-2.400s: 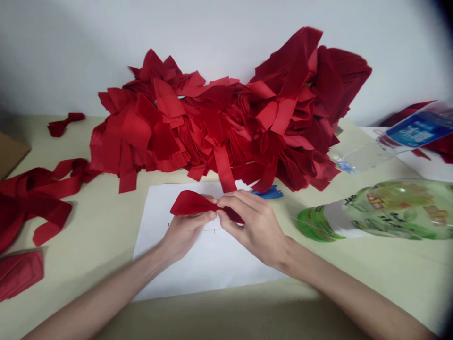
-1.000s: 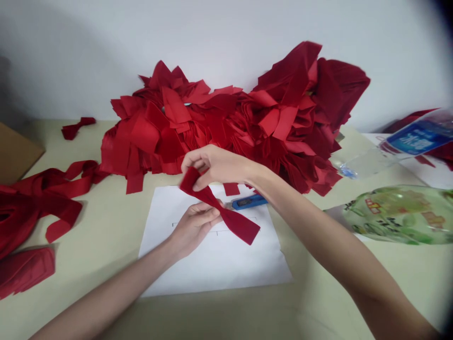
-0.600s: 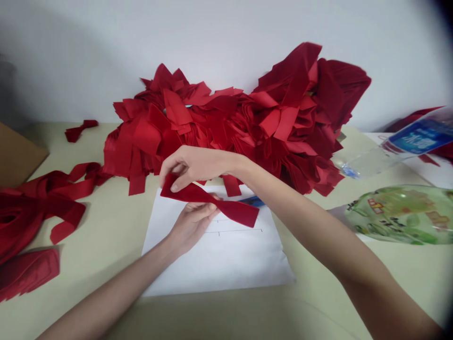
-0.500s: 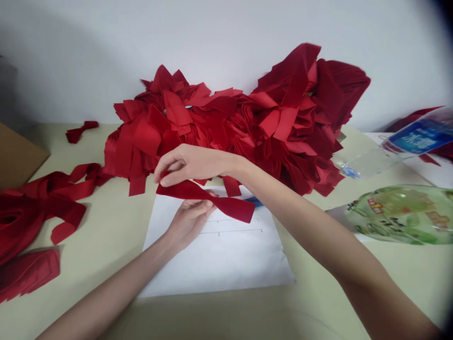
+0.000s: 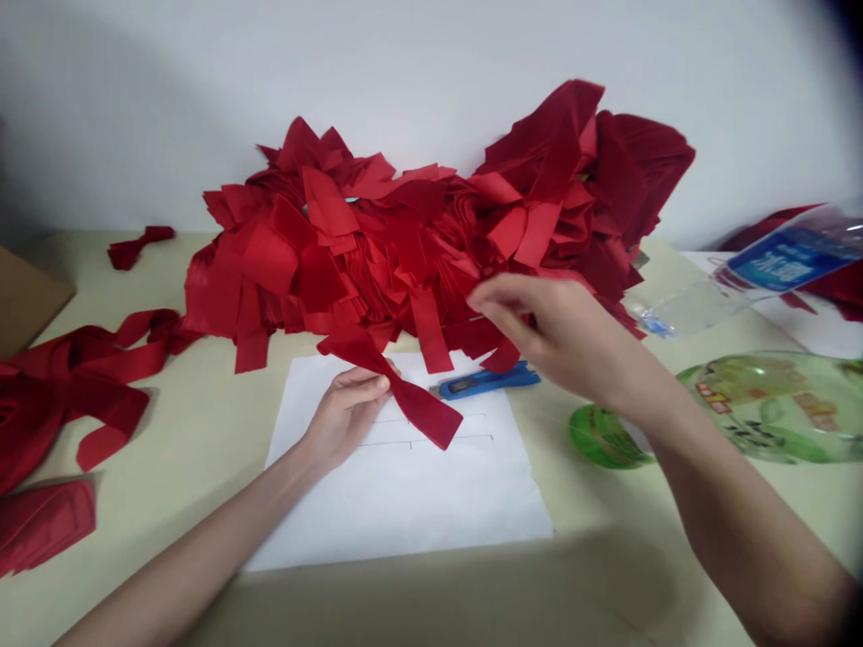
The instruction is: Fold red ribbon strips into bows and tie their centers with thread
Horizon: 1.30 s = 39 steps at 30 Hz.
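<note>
Pinching the narrow waist of a dark red, velvety, bow-shaped strip of fabric [image 5: 426, 414], the left hand [image 5: 345, 413] has its thumb laid along the near side of the gathered middle, with the other fingers mostly hidden behind. The strip slants, its far end in front of the lower edge of a large heap of folded red fabric strips [image 5: 397, 243] and its near end over the ruled black lines on a white sheet of paper [image 5: 404, 512]. The right hand [image 5: 570, 337] is off the bow, raised in front of the heap's right half, its fingers curled and thumb drawn close to the forefinger; whether something thin is caught between those tips cannot be told. Below its fingers, a blue-handled cutter [image 5: 489, 382] lies across the paper's upper right edge. The right forearm passes in front of a green-printed clear bottle [image 5: 769, 404] lying on its side, and beyond that rests a clear plastic bottle with a blue label [image 5: 782, 261]. At the left of the pale tabletop [image 5: 202, 431] lie loose red ribbon [image 5: 108, 427], a folded red stack [image 5: 54, 526] and a small red bow [image 5: 135, 247].
</note>
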Available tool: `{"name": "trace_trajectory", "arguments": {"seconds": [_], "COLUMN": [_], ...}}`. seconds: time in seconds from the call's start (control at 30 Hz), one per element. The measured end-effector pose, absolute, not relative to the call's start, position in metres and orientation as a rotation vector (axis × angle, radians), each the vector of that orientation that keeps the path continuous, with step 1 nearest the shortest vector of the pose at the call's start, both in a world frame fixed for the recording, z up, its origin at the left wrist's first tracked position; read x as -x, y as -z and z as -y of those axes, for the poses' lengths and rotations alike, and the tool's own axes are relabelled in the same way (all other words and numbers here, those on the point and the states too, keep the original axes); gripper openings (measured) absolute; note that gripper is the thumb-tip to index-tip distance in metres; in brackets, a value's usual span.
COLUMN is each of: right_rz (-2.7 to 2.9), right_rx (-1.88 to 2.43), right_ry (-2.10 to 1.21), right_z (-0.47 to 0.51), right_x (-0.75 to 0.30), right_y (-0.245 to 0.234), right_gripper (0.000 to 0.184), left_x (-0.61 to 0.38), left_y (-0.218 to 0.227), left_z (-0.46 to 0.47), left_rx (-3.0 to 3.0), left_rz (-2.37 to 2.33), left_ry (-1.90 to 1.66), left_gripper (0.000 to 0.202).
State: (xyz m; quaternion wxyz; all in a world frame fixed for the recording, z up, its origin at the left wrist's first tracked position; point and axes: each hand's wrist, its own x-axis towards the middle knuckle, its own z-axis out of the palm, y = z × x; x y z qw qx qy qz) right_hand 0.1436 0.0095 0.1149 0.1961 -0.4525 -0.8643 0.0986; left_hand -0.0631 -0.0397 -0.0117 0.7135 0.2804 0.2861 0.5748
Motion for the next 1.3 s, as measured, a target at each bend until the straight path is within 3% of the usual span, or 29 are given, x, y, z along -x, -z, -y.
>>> {"name": "trace_trajectory", "arguments": {"seconds": [0.17,0.27,0.47,0.63,0.9,1.3], "right_rz": [2.784,2.844,2.634,2.488,2.426,2.521], "right_rx": [1.876,2.009,1.542,1.245,1.106,1.041], "right_ry": [0.152,0.091,-0.726,-1.085,-1.159,-0.953], "right_z": [0.033,0.04,0.043,0.049,0.039,0.036], "right_x": [-0.17,-0.181,-0.194,-0.177,-0.148,-0.145], "right_y": [-0.076,-0.059,-0.079,-0.096,-0.092,-0.083], "right_gripper": [0.017,0.017,0.03,0.027,0.022,0.017], "left_x": [0.061,0.062,0.058,0.042,0.04,0.049], "left_y": [0.008,0.008,0.005,-0.001,0.002,0.006], "left_z": [0.041,0.042,0.054,0.071,0.07,0.065], "left_rx": [-0.637,-0.646,-0.678,-0.654,-0.656,-0.631], "left_rz": [-0.639,-0.641,-0.547,-0.424,-0.376,-0.451], "left_ry": [-1.248,-1.235,-1.007,-0.724,-0.838,-0.826], "left_gripper": [0.008,0.01,0.011,0.018,0.012,0.009]}}
